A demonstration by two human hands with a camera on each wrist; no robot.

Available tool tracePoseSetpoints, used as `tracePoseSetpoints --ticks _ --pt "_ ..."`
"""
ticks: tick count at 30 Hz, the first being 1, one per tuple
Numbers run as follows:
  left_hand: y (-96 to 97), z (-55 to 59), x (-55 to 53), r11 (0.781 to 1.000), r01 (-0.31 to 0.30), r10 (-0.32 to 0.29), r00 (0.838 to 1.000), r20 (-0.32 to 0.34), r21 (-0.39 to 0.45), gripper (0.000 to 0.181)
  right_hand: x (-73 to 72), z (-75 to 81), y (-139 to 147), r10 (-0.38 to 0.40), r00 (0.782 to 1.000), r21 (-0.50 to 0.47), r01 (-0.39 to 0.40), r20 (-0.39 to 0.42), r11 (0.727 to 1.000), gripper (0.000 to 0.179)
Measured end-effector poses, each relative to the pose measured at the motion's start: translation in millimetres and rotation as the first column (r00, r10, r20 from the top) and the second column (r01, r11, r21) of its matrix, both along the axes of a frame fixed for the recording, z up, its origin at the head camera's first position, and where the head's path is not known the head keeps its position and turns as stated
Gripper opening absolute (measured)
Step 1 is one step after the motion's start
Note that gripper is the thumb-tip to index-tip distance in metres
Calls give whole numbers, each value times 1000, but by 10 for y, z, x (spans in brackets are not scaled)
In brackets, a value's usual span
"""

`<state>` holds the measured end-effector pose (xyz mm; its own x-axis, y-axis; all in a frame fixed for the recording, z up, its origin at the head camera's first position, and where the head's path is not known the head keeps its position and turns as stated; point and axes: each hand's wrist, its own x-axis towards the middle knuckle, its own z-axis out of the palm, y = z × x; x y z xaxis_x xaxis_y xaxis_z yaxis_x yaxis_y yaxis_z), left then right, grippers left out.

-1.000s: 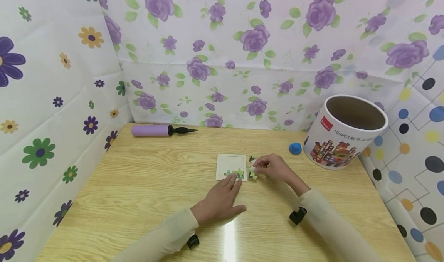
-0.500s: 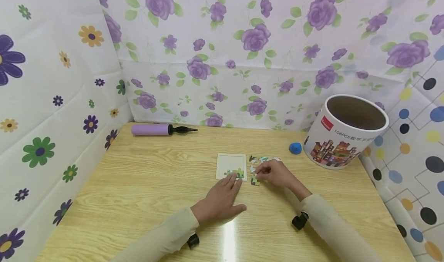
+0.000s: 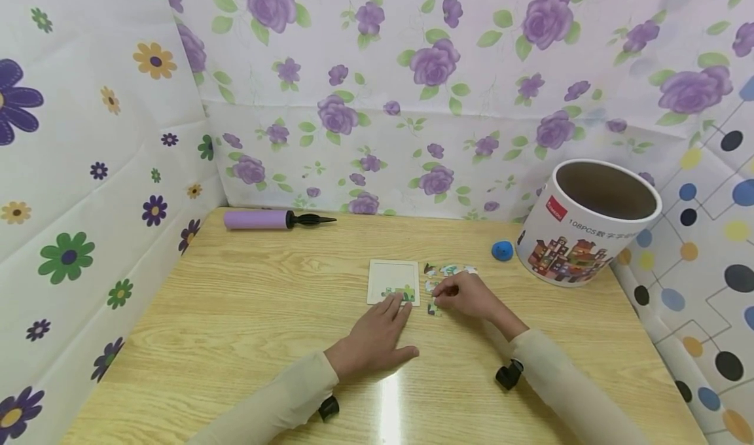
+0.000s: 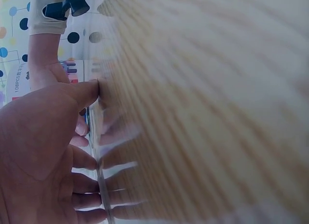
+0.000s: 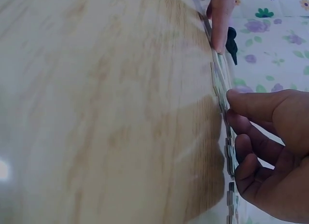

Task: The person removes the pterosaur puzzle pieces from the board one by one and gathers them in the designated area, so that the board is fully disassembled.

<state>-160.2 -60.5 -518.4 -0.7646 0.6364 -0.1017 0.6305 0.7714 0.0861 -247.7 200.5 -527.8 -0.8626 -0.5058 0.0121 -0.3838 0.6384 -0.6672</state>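
Observation:
My left hand [image 3: 377,339] lies palm down with straight fingers, their tips on the lower edge of a square puzzle board [image 3: 391,273]. A few joined green puzzle pieces [image 3: 408,293] sit along the board's bottom, partly behind those fingertips. Just right of the board, my right hand [image 3: 468,293] has curled fingers, and its thumb and forefinger pinch a green puzzle piece [image 3: 433,309] low against the table. In the right wrist view the thumb and forefinger tips meet the thin row of pieces [image 5: 229,154], seen edge-on. Other loose pieces [image 3: 449,270] lie above the right hand, some partly hidden by it.
A blue lump-like object [image 3: 502,250] stands beyond the right hand, beside a large white bucket [image 3: 568,235] with printed buildings. A purple hand pump [image 3: 256,220] lies at the table's back left. Flowered cloth [image 3: 353,91] borders the wooden table [image 3: 247,288].
My right hand has moved slightly right and toward me, with the green puzzle piece shifting the same way, farther from the board; more loose pieces show above it. My left hand stays put.

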Motion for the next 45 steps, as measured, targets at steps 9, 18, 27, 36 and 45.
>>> tracePoseSetpoints --ticks 9,18,27,36,45 --pt "35 5 -43 999 0 -1 1000 -28 -34 90 -53 35 19 -17 1000 0 17 -23 1000 8" --pt "59 41 -27 996 27 -35 996 -84 -89 89 -56 61 -67 9 1000 -12 -9 -14 1000 12" --pt "65 39 49 998 15 -20 997 -77 -69 80 -117 83 -265 3 1000 -8 -2 15 1000 11" --pt "71 51 73 997 -2 -1 999 -41 -75 78 -200 118 -446 46 999 -18 -46 26 999 15" --pt "64 42 81 998 8 -9 1000 -8 -56 77 -277 156 -659 82 996 -1 -82 19 997 15"
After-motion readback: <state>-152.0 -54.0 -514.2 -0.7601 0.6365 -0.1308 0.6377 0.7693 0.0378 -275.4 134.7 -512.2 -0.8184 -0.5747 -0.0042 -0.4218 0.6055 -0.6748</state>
